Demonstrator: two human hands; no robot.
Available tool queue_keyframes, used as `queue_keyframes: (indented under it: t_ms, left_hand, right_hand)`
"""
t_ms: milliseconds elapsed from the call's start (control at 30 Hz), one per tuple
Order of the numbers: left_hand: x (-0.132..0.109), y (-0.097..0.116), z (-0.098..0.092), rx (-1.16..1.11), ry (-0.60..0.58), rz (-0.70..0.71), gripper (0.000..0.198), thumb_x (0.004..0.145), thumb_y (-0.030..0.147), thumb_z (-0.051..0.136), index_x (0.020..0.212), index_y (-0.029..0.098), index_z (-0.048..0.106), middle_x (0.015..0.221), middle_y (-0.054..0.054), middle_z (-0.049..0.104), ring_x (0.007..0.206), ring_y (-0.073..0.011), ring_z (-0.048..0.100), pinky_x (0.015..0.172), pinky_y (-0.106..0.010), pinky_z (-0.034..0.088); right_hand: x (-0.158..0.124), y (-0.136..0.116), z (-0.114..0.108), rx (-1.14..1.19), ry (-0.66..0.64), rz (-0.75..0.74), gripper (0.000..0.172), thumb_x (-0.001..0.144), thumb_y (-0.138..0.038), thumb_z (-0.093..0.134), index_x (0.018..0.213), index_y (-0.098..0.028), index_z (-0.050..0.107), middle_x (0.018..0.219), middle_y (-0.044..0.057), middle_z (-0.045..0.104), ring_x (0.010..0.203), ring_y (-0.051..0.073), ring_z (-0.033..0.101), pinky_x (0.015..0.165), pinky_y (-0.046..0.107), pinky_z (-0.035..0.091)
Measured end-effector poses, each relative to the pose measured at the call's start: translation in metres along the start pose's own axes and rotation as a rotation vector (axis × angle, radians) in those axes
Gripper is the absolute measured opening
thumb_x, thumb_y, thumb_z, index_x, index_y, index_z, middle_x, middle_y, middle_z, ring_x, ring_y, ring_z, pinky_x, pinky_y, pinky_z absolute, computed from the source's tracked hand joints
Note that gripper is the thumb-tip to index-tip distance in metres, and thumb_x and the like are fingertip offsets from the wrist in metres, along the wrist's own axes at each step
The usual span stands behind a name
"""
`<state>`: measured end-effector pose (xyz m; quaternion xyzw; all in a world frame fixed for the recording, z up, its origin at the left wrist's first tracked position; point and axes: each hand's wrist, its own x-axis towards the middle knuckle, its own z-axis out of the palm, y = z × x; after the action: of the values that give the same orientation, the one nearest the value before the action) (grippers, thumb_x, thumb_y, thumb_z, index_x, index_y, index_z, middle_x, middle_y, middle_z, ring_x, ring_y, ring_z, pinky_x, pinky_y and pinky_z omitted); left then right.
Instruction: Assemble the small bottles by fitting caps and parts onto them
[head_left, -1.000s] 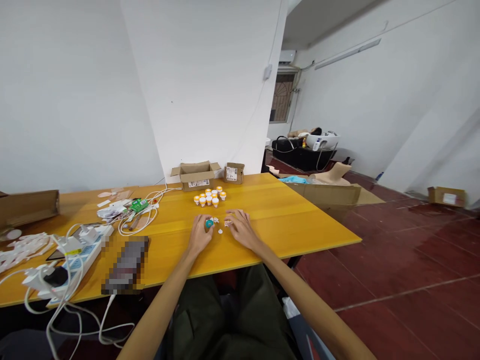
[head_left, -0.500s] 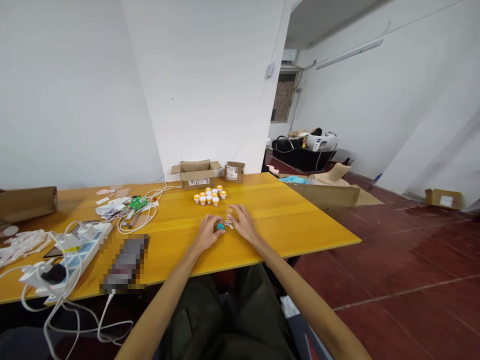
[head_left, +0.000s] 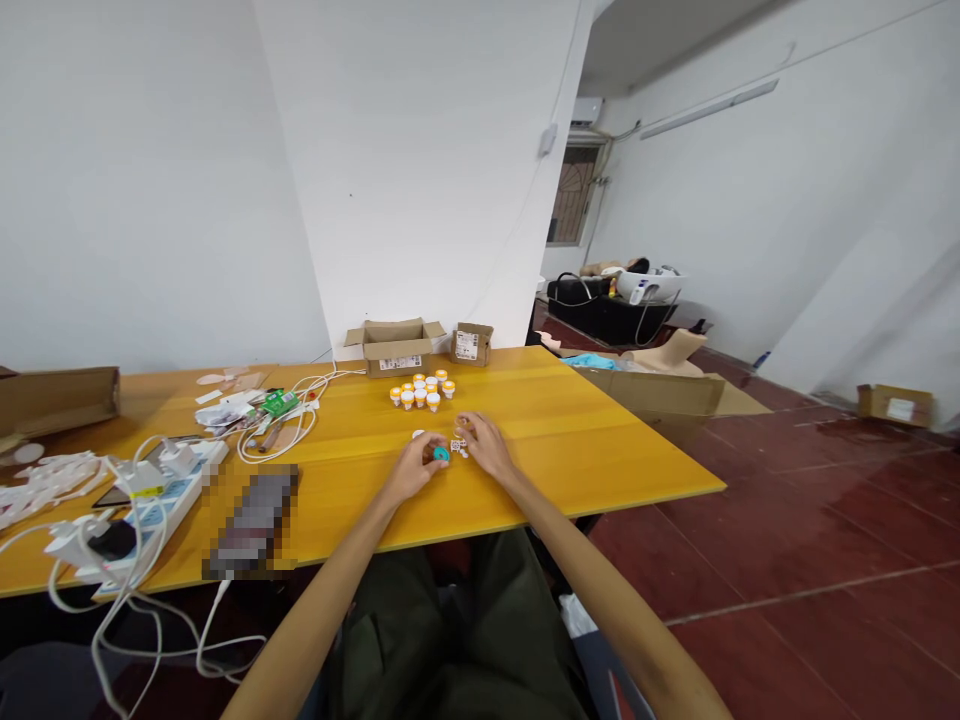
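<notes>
Over the yellow wooden table, my left hand (head_left: 414,466) is closed on a small round teal piece (head_left: 441,455), held between thumb and fingers. Just behind that hand a white disc (head_left: 418,434) shows in part. My right hand (head_left: 486,445) is a short way to the right, its fingers curled together; anything in them is too small to make out. Small white plastic parts (head_left: 458,447) lie on the table between the two hands. Farther back stands a group of several white-and-orange bulb-like pieces (head_left: 420,391).
An open cardboard box (head_left: 397,350) and a smaller carton (head_left: 471,345) stand at the back by the wall. To the left are a phone (head_left: 253,522), a power strip (head_left: 161,515) with tangled white cables, and a green packet (head_left: 280,402). The table's right edge drops to red floor.
My right hand's fingers have drawn closer together near the white parts. The teal piece has turned a little in my left hand, and the white disc behind it now shows. The view has shifted slightly.
</notes>
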<state>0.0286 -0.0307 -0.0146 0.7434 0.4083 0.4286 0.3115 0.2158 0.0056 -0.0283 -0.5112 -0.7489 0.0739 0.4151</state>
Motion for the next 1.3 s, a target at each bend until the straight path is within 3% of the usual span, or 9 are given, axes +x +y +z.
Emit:
queue_keyframes:
  t_ms: [167,333,567,833,1300]
  left_hand:
    - [0.000,-0.009,-0.001,-0.013,0.005,-0.017,0.026,0.073,0.015,0.069,0.098,0.020,0.067,0.094,-0.003,0.069,0.083,-0.0158,0.066,0.073,-0.027,0.055]
    - [-0.001,-0.015,-0.002,-0.019,-0.013,-0.075,0.028,0.075,0.016,0.065,0.103,0.021,0.066,0.104,-0.005,0.070,0.091,-0.0166,0.066,0.080,-0.030,0.056]
    - [-0.001,-0.013,-0.002,-0.085,-0.039,-0.087,0.029,0.075,0.014,0.066,0.103,0.022,0.065,0.107,-0.005,0.070,0.095,-0.0180,0.068,0.084,-0.032,0.056]
    - [-0.001,-0.009,-0.001,-0.116,-0.019,-0.121,0.031,0.073,0.014,0.069,0.103,0.021,0.064,0.109,-0.006,0.071,0.096,-0.0191,0.069,0.087,-0.034,0.055]
    - [0.003,-0.016,0.002,-0.084,-0.011,-0.042,0.025,0.073,0.012,0.069,0.097,0.019,0.066,0.099,-0.003,0.070,0.091,-0.0182,0.066,0.088,-0.033,0.053]
  right_hand:
    - [0.006,0.000,0.002,-0.024,-0.019,0.011,0.026,0.088,-0.017,0.051,0.107,-0.024,0.067,0.105,0.006,0.072,0.089,0.021,0.068,0.082,0.033,0.053]
    - [0.010,0.000,0.005,-0.026,-0.006,0.044,0.030,0.089,-0.016,0.050,0.111,-0.025,0.067,0.106,0.006,0.071,0.088,0.020,0.068,0.084,0.034,0.053]
    - [-0.008,-0.007,-0.005,-0.034,0.083,-0.029,0.027,0.093,-0.023,0.046,0.110,-0.024,0.067,0.109,0.008,0.069,0.101,0.023,0.064,0.088,0.036,0.052]
    - [-0.020,-0.015,-0.009,-0.108,-0.025,-0.133,0.016,0.091,-0.021,0.054,0.099,-0.024,0.067,0.101,0.007,0.069,0.096,0.023,0.064,0.087,0.035,0.050]
    - [-0.019,-0.009,-0.003,-0.169,-0.013,-0.133,0.023,0.090,-0.019,0.054,0.105,-0.025,0.070,0.108,0.008,0.068,0.099,0.023,0.062,0.089,0.035,0.048]
